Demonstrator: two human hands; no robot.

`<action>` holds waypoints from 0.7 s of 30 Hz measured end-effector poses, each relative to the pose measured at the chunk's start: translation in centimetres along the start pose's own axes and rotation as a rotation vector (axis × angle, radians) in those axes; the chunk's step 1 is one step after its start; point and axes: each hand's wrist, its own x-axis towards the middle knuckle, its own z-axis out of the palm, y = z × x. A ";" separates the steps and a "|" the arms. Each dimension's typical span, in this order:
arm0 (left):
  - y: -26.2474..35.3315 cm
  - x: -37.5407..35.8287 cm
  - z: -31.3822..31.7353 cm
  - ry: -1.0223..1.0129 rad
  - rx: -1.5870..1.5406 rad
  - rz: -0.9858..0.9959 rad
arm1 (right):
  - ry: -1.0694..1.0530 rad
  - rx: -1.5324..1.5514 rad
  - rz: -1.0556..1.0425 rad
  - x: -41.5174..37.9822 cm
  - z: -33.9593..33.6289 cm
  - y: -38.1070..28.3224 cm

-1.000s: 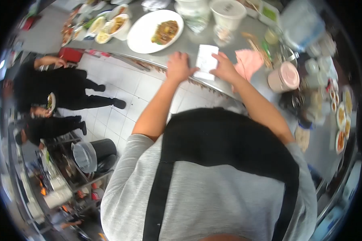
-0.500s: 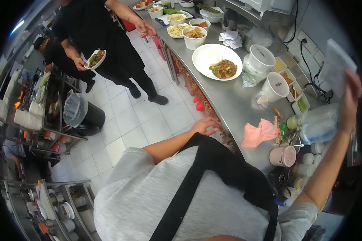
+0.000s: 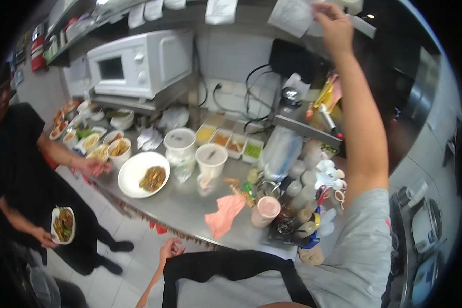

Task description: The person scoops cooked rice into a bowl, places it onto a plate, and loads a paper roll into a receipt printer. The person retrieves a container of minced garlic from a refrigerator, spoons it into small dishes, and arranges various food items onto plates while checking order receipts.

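My right hand is raised to the shelf at the top, its fingers closed at the edge of a white paper slip; the writing is too blurred to read. Low down, my left hand hangs by the counter's front edge, fingers loosely bent and holding nothing. On the counter in front of me are a pink cloth, a pink-lidded tub and a big white plate with brown saucy food on one side.
Left, a person in black carries a dish of food, the other hand near several food bowls. A microwave stands behind. Lidded tubs, garnish containers and bottles crowd the counter.
My view has swung up and to the right, bringing the microwave and hanging slips into sight. My right hand stays raised at the paper. The person in black still holds the dish.
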 end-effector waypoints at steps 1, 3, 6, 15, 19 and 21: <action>-0.1 0.3 0.2 0.008 -0.028 0.033 | 0.044 -0.016 0.040 0.0 0.2 0.3; 0.3 0.6 0.5 0.011 -0.050 0.038 | 0.119 -0.102 0.078 0.3 0.5 0.7; 0.6 0.5 0.6 0.028 -0.097 0.054 | 0.040 -0.197 0.080 0.7 1.0 1.3; 0.5 -0.8 0.1 0.091 0.028 0.033 | 0.162 -0.516 0.268 1.6 4.0 4.5; 1.0 -1.5 -0.4 0.089 -0.092 -0.048 | 0.166 -0.849 0.258 5.6 3.1 8.7; 0.6 -1.7 -0.6 0.097 -0.094 -0.038 | 0.156 -0.898 0.150 7.0 2.3 12.0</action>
